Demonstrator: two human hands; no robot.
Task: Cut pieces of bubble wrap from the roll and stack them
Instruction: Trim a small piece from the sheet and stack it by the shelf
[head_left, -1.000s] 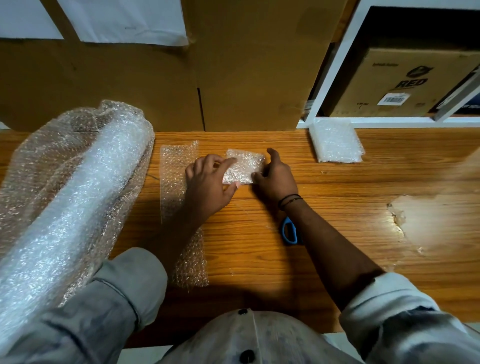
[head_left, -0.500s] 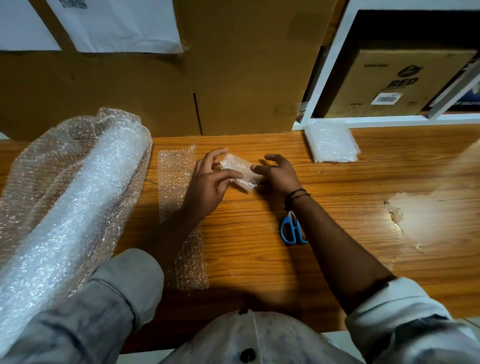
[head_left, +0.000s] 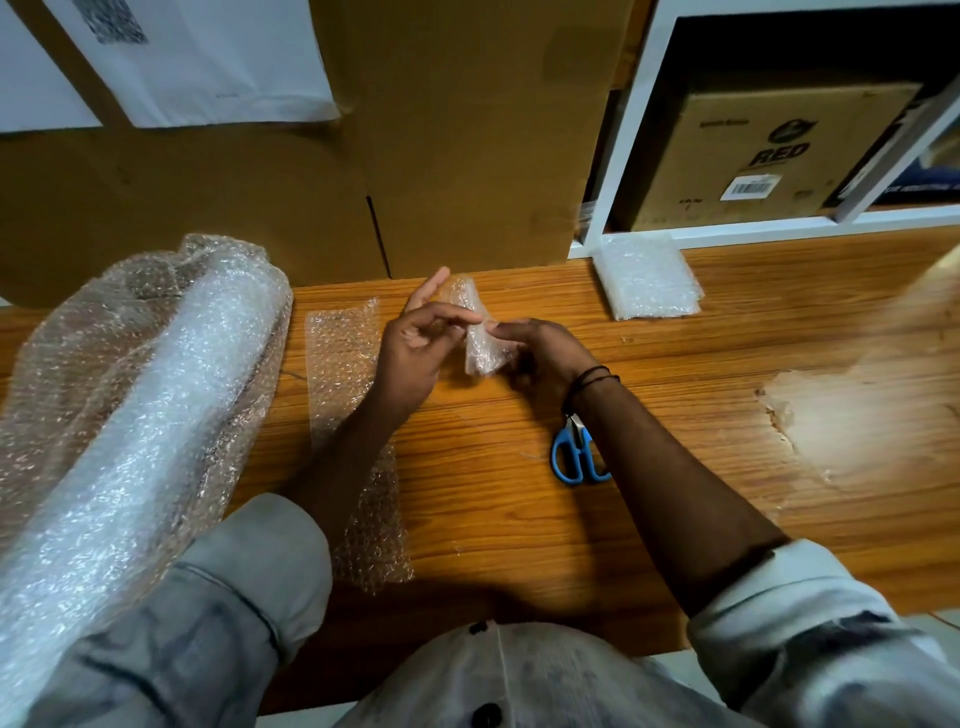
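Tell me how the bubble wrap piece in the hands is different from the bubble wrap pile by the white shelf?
The held piece is up in the air, pinched by the left hand and right hand; the pile lies flat on the table. The held piece is crumpled and narrow; the pile is a neat, wider square. Both are clear bubble wrap.

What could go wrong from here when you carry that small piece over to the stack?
1. The small piece is bent between the left hand and right hand; it might land folded, leaving the stack uneven.
2. The scissors lie partly under the right forearm; a sweep toward the stack could knock them.
3. The strip lies under the left forearm, so moving that arm may drag it askew.
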